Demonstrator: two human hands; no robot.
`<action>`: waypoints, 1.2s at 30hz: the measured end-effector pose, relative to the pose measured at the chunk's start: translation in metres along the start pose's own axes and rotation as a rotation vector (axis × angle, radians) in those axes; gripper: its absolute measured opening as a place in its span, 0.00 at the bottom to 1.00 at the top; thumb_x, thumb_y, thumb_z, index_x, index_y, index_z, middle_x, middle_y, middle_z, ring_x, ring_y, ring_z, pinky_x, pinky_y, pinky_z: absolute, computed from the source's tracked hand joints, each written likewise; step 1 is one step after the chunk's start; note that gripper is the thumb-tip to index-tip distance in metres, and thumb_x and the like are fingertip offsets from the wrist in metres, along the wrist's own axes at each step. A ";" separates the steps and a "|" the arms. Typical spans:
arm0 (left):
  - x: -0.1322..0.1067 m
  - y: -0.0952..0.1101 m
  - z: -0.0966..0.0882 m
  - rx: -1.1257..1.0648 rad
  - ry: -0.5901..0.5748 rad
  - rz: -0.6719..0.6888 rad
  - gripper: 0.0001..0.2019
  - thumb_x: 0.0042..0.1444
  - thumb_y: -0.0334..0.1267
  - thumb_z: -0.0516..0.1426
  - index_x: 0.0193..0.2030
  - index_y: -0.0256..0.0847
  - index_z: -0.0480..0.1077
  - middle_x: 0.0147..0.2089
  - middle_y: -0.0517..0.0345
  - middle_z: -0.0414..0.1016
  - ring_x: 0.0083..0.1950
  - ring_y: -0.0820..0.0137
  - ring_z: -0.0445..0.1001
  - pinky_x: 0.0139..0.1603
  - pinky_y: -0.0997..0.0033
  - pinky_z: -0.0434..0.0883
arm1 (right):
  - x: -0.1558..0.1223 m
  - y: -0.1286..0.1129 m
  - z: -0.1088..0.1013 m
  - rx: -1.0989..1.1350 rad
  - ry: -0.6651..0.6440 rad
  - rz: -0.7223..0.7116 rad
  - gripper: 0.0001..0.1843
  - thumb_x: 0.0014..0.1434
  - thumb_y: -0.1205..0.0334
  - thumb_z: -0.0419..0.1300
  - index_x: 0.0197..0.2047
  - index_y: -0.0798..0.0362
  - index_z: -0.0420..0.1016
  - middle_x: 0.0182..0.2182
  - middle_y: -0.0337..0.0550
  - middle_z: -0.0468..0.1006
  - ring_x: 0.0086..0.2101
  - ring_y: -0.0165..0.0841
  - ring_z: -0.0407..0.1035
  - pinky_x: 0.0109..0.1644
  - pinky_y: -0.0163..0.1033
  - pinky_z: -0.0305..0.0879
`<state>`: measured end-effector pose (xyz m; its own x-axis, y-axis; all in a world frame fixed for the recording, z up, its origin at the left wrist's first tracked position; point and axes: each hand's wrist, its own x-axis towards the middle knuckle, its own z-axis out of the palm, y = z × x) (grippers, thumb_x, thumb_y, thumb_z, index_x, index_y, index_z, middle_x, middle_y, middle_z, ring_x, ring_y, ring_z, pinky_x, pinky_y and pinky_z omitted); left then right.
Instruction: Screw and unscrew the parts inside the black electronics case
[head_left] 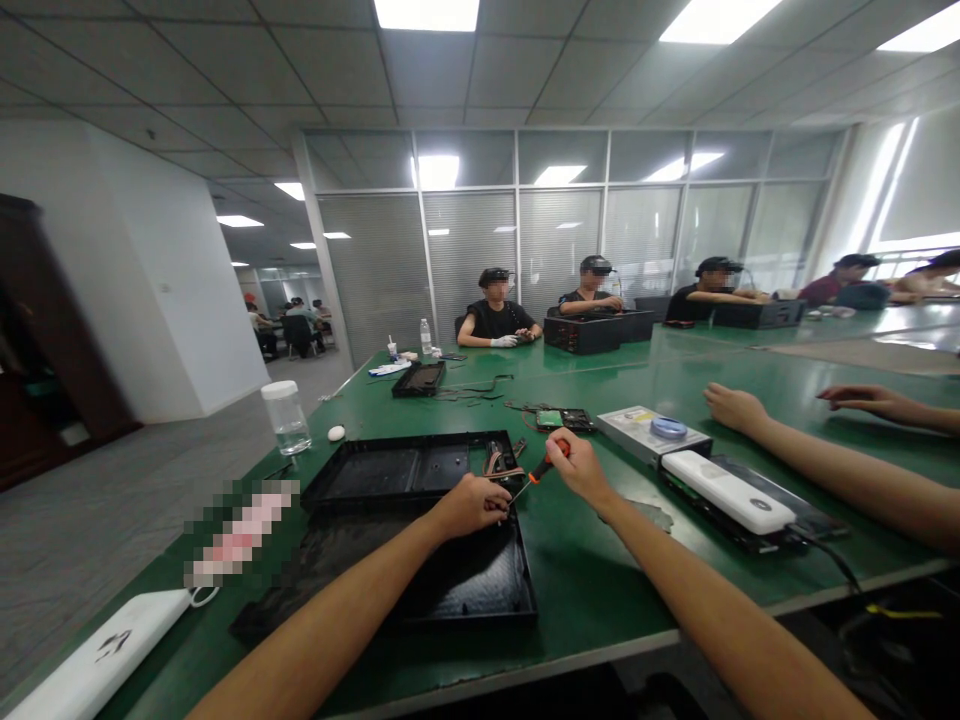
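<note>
My right hand (576, 467) is closed round an orange-handled screwdriver (541, 466) whose tip points down-left toward the wiring (501, 465) at the right end of an opened black case (397, 468). My left hand (470, 503) is curled shut beside the tip, resting on the case's edge; what it pinches is hidden. A black flat panel (465, 585) lies under my left forearm, nearer to me.
A co-worker's arms (825, 455) reach in from the right beside a white power bank (726, 490) and a grey drive (652, 430). A plastic jar (286, 416), a green circuit board (559, 418) and a white device (105, 655) lie around. Several people sit at the far side.
</note>
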<state>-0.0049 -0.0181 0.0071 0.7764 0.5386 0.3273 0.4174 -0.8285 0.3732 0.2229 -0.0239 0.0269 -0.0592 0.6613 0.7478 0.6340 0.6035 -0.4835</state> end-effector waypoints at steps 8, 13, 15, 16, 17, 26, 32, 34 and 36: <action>-0.001 0.002 -0.004 0.058 -0.008 0.015 0.11 0.48 0.28 0.56 0.39 0.38 0.71 0.33 0.61 0.74 0.31 0.77 0.71 0.36 0.82 0.64 | -0.001 -0.006 -0.004 -0.077 -0.004 -0.032 0.13 0.56 0.54 0.46 0.28 0.53 0.64 0.19 0.37 0.66 0.21 0.28 0.60 0.27 0.32 0.54; -0.005 0.001 -0.008 0.039 -0.015 0.025 0.11 0.47 0.29 0.56 0.39 0.38 0.71 0.33 0.60 0.74 0.30 0.77 0.70 0.33 0.82 0.65 | 0.009 -0.042 -0.013 -0.324 -0.150 -0.173 0.17 0.56 0.51 0.47 0.26 0.53 0.67 0.18 0.40 0.69 0.21 0.29 0.62 0.28 0.33 0.52; -0.006 0.000 -0.009 0.054 -0.009 0.036 0.09 0.47 0.29 0.57 0.37 0.38 0.71 0.32 0.61 0.74 0.30 0.76 0.70 0.33 0.81 0.64 | 0.019 -0.065 -0.019 -0.485 -0.253 -0.190 0.20 0.57 0.49 0.46 0.24 0.53 0.67 0.19 0.43 0.70 0.22 0.31 0.64 0.28 0.34 0.51; -0.007 0.000 -0.010 0.061 -0.008 0.036 0.08 0.47 0.30 0.57 0.37 0.38 0.71 0.31 0.61 0.74 0.31 0.76 0.70 0.33 0.81 0.64 | 0.024 -0.076 -0.021 -0.552 -0.301 -0.180 0.21 0.57 0.48 0.46 0.25 0.53 0.68 0.19 0.45 0.71 0.23 0.33 0.65 0.29 0.35 0.51; -0.007 0.000 -0.010 0.065 -0.009 0.032 0.08 0.47 0.30 0.58 0.36 0.38 0.71 0.31 0.61 0.74 0.31 0.75 0.71 0.33 0.81 0.64 | 0.029 -0.087 -0.023 -0.598 -0.345 -0.166 0.21 0.57 0.48 0.46 0.27 0.53 0.69 0.20 0.46 0.72 0.24 0.34 0.66 0.29 0.36 0.51; -0.013 0.001 -0.009 0.063 -0.007 0.014 0.09 0.46 0.32 0.59 0.36 0.38 0.71 0.30 0.61 0.74 0.30 0.75 0.71 0.32 0.80 0.63 | 0.043 -0.121 -0.019 -0.694 -0.521 -0.164 0.26 0.57 0.44 0.44 0.31 0.56 0.72 0.25 0.55 0.75 0.29 0.42 0.69 0.34 0.41 0.54; -0.016 0.003 -0.011 0.069 -0.002 0.011 0.09 0.46 0.32 0.59 0.37 0.38 0.71 0.30 0.61 0.74 0.30 0.75 0.71 0.32 0.80 0.63 | 0.037 -0.121 -0.019 -0.585 -0.548 -0.230 0.23 0.58 0.44 0.44 0.36 0.54 0.71 0.25 0.50 0.75 0.29 0.39 0.69 0.34 0.38 0.54; -0.017 0.003 -0.010 0.082 -0.003 0.006 0.08 0.46 0.32 0.59 0.36 0.39 0.71 0.30 0.62 0.74 0.30 0.75 0.71 0.32 0.80 0.63 | 0.037 -0.120 -0.020 -0.609 -0.519 -0.214 0.24 0.56 0.42 0.45 0.32 0.53 0.71 0.24 0.50 0.74 0.29 0.39 0.69 0.34 0.38 0.54; -0.017 0.004 -0.010 0.096 -0.001 0.009 0.07 0.46 0.32 0.59 0.35 0.39 0.71 0.30 0.62 0.74 0.30 0.75 0.71 0.32 0.80 0.63 | 0.039 -0.117 -0.021 -0.578 -0.532 -0.212 0.23 0.56 0.43 0.46 0.35 0.52 0.71 0.24 0.47 0.74 0.27 0.37 0.68 0.32 0.38 0.54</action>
<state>-0.0214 -0.0292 0.0118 0.7810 0.5307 0.3291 0.4535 -0.8443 0.2854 0.1631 -0.0783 0.1219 -0.4890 0.7695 0.4108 0.8575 0.5105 0.0645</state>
